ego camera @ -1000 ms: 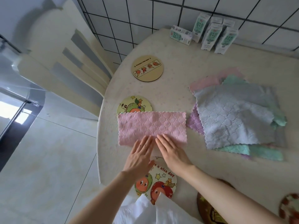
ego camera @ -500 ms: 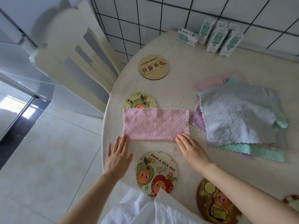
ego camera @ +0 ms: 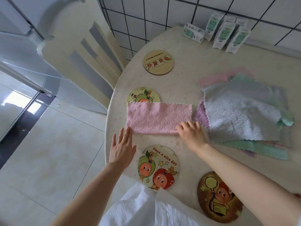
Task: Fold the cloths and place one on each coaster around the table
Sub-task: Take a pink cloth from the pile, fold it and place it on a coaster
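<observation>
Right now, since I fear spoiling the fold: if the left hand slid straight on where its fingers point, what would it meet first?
The left hand would meet the folded pink cloth at its near left corner, which the fingertips seem to reach; actual contact is unclear.

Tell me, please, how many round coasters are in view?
4: tan wooden coaster farthest; yellow-green coaster partly under the pink cloth; "Have a nice day" coaster at the near edge; dark brown coaster right of it. A red sliver at far right may be a fifth.

The near fruit coaster (ego camera: 158,167) reads "Have a nice day"; the half-covered coaster (ego camera: 143,96) shows "幸福".
</observation>
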{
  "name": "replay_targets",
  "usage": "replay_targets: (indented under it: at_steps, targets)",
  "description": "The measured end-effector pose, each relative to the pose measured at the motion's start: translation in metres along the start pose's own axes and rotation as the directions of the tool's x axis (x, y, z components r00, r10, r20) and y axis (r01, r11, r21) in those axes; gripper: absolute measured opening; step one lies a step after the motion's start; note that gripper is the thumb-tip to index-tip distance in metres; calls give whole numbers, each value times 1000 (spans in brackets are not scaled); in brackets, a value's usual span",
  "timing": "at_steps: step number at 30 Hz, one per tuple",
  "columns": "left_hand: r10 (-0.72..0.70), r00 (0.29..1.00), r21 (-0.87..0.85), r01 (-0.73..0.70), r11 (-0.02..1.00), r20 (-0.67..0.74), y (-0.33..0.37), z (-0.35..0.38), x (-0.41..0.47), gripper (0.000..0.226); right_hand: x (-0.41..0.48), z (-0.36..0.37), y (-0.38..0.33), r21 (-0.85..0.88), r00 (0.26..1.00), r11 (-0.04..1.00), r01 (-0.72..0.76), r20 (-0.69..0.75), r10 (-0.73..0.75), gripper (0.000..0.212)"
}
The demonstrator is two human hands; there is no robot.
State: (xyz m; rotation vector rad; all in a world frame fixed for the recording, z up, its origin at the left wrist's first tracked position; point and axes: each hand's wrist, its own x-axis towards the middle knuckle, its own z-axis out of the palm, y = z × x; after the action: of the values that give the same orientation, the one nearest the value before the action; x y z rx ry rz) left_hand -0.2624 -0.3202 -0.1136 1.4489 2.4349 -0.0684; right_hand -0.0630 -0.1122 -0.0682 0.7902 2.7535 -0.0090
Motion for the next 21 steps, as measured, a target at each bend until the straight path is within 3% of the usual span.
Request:
replay_targets:
  at_steps: [3,6,9,11,16,19,21]
  targets:
    - [1,1000,-30,-2,1000,-27,14,-3,0,74,-14,-2,-1,53,996,998,46,-84,-41,32]
    - [158,987,-58,-160,985,-39,41,-7,0,74,-37,-2,-16,200,973,972,123,-216,-79,22]
    - [295,953,-106,-302,948,-73,72,-6,-3,82,-61,-5,-36,326,961,919,223,-230,-151,23]
    - [313,943,-129,-326,936,-109,87,-3,-8,82,-73,-5,-47,367,958,895,254,-226,-180,28]
    - [354,918,-174,-384,907,-179,89,2,-19,49,-90,-8,-57,456,938,823,338,-240,-252,25]
    - [429,890,-254,-456,853,-155,74,7,-27,51,-79,-6,-45,472,941,816,335,-218,-261,40]
    - [490,858,-305,-512,803,-152,65,6,-36,62,-65,1,-34,431,944,840,330,-154,-292,63]
